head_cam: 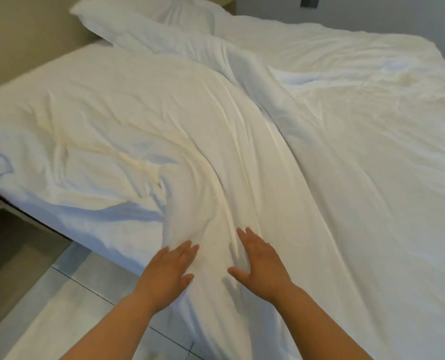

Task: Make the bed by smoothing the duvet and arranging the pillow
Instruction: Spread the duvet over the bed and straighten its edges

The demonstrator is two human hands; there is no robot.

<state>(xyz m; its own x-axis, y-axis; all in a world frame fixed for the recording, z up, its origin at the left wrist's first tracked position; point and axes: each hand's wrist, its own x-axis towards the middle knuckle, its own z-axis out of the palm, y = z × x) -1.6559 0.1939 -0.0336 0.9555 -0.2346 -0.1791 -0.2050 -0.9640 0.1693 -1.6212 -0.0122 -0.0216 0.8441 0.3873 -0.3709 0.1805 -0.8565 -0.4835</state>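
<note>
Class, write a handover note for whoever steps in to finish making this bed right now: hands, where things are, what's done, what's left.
Left hand: open, flat at the near end of the duvet.
Right hand: open, flat beside it, across a long ridge.
Pillow: far corner, askew.
Done: duvet's right half looks fairly smooth.
Left: flatten the ridge and left-side creases, square the pillow.

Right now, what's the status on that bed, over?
Left hand and right hand open, flat on the duvet. Duvet creased, long ridge up the middle. Pillow at far end. Nothing in the way.
</note>
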